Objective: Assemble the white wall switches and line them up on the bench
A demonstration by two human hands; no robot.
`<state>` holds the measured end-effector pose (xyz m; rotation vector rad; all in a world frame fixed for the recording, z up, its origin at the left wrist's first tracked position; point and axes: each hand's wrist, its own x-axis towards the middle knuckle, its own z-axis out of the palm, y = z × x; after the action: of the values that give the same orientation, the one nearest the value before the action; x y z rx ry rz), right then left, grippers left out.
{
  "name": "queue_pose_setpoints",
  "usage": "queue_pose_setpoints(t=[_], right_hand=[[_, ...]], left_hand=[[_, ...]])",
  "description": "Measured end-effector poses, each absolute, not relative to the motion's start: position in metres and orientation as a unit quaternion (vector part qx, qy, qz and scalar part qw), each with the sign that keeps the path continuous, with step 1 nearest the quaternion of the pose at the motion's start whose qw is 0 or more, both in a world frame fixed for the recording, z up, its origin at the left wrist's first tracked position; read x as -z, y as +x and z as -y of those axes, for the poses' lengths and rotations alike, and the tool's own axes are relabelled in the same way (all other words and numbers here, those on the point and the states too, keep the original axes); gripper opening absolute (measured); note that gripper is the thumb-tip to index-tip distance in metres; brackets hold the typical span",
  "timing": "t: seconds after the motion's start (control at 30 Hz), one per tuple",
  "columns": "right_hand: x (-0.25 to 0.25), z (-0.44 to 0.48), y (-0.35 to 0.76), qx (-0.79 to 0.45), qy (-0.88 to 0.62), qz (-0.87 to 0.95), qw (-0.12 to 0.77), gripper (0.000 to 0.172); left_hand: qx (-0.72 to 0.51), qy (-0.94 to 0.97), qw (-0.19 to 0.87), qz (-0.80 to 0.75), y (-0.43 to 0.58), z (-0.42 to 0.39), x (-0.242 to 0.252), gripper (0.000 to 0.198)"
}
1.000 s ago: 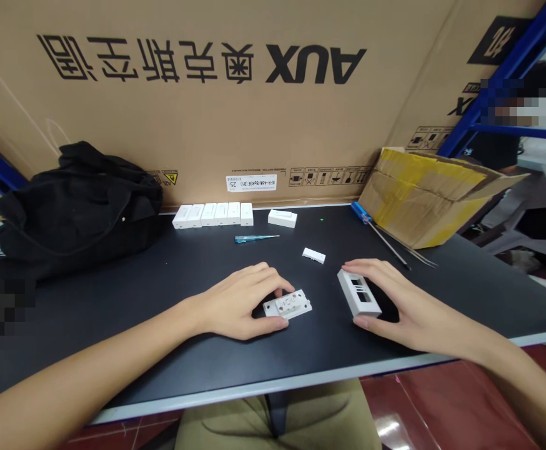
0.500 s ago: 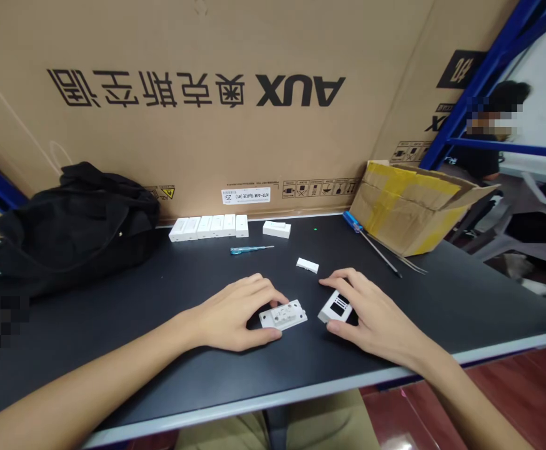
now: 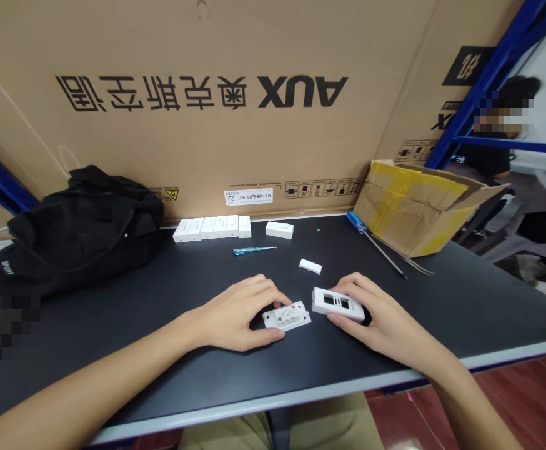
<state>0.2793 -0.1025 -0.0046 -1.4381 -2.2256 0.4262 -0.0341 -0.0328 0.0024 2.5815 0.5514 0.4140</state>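
Note:
My left hand (image 3: 238,312) is closed around a white base plate (image 3: 287,317) lying on the table, thumb along its near edge and index finger at its far edge. Terminals and screw holes show on the plate's upper side. In my right hand (image 3: 371,312) is a white plastic cover (image 3: 337,305) with rectangular openings, gripped at its right part between thumb and fingers and tilted up. A small gap separates cover and plate. Just beyond them lies a small white rectangular piece (image 3: 310,267).
Behind stand a row of white plastic boxes (image 3: 212,228), another white box (image 3: 279,230) and a small blue screwdriver (image 3: 254,250). A long blue-handled screwdriver (image 3: 378,245) lies beside an open carton (image 3: 418,206). A black bag (image 3: 85,231) sits left; a person (image 3: 488,150) is beyond the blue frame.
My right hand has turned the cover, so its long side now runs left to right and its face with openings shows more. The left hand stays on the plate. The view has shifted slightly.

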Motion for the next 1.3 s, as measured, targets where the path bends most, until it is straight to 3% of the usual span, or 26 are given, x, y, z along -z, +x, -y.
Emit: queue_pose_setpoints(t=[0.23, 0.4, 0.77, 1.3], right_hand=[[0.007, 0.104, 0.281, -0.131, -0.540, 0.798, 0.235, 0.028], [0.005, 0.106, 0.281, -0.128, -0.551, 0.785, 0.254, 0.027], [-0.009, 0.108, 0.268, -0.126, -0.464, 0.821, 0.308, 0.018], [-0.014, 0.096, 0.231, -0.197, -0.422, 0.855, 0.229, 0.029]], left_hand=[[-0.160, 0.938, 0.239, -0.192, -0.035, 0.032, -0.002, 0.042], [-0.166, 0.936, 0.258, -0.176, -0.039, 0.030, 0.000, 0.053], [-0.250, 0.884, 0.349, -0.185, -0.040, 0.027, 0.013, 0.048], [-0.312, 0.838, 0.413, -0.171, -0.040, 0.028, 0.014, 0.043]])
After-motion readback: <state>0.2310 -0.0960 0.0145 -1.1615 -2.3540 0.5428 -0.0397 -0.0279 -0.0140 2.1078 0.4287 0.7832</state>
